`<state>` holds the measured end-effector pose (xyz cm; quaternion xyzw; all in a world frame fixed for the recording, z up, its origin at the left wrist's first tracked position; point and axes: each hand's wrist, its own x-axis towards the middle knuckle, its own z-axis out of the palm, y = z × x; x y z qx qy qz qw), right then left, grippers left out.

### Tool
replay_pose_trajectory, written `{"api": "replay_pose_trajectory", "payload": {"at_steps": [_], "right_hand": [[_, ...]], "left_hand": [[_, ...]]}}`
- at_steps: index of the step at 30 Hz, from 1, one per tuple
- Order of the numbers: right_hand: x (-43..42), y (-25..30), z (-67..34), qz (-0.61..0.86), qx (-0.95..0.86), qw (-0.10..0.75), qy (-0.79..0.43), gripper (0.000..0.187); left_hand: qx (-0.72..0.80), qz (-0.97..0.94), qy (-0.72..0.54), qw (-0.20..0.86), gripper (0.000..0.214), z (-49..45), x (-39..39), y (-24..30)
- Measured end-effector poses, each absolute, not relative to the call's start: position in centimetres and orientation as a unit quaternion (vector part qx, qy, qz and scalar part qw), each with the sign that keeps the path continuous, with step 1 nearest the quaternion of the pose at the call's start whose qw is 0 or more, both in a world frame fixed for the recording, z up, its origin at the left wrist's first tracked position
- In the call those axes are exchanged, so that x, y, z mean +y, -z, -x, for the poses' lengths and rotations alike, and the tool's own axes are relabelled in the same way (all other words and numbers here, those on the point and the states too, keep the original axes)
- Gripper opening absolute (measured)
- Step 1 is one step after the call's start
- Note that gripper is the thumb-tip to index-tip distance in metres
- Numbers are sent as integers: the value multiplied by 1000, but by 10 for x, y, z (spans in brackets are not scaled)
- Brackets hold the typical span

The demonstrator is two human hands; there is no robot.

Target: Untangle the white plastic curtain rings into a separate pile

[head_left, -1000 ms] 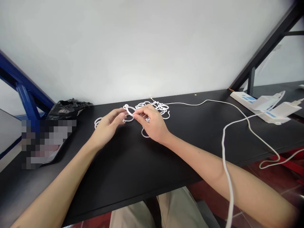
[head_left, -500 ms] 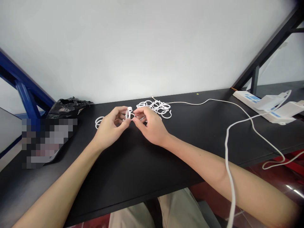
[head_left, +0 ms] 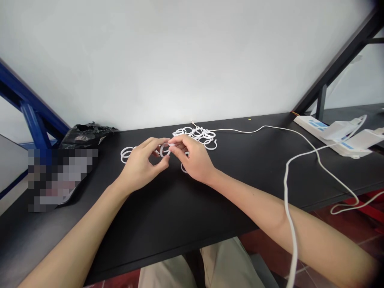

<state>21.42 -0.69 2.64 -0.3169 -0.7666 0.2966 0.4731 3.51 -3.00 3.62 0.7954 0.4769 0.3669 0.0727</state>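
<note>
Both of my hands meet over the middle of a black table [head_left: 168, 212]. Between them is a small white plastic ring [head_left: 165, 150]. My left hand [head_left: 141, 164] pinches its left side with thumb and fingers, and my right hand [head_left: 192, 158] pinches its right side. Behind my right hand lies a heap of several more white rings [head_left: 199, 135]. A couple of rings [head_left: 126, 154] lie apart on the table to the left of my left hand. One ring [head_left: 183, 169] shows partly under my right hand.
A crumpled black bag [head_left: 85, 134] lies at the back left, with a blurred-out patch in front of it. A white cable [head_left: 288, 176] crosses the table and my right forearm. A white power strip with adapters [head_left: 336, 134] sits at the far right.
The ring has turned from upright to lying flatter between my fingertips. My hands have stayed close together at the same spot.
</note>
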Motion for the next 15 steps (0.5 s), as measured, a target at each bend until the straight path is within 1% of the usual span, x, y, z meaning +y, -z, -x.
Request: {"api": "replay_pose_trajectory", "payload": {"at_steps": [7,11,15], "right_hand": [[-3,-30,-219,316,-781,452,-293,14],[0,-34,-222,315,-780,444,-308,10],[1,-36,-223,324,-783,433,-309,17]], "left_hand": [[482,-798,-356,62,35,-36,-31,-37],[479,-800,-357,49,36,-35,-31,-35],[480,-801,-354,49,35,-36,-30,-34]]}}
